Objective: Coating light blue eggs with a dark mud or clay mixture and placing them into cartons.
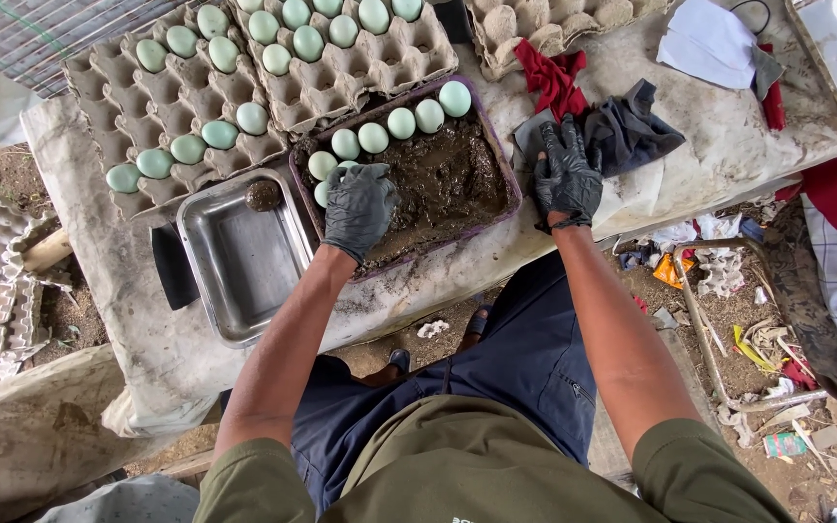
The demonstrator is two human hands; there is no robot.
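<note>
My left hand (358,205), in a black glove, rests in a purple tray of dark mud (452,184), over a pale green egg (322,194) at the near end of a row of eggs (401,123). Whether the fingers grip that egg cannot be told. My right hand (568,174), also gloved, lies flat with spread fingers on a dark grey cloth (632,131) on the table to the right of the tray.
Two grey cardboard egg trays (133,116) (370,68) with several pale green eggs stand behind. A metal pan (234,257) holding a mud-coated ball (263,195) sits left of the mud tray. Red cloth (549,77), white cloth (709,44), litter on the ground right.
</note>
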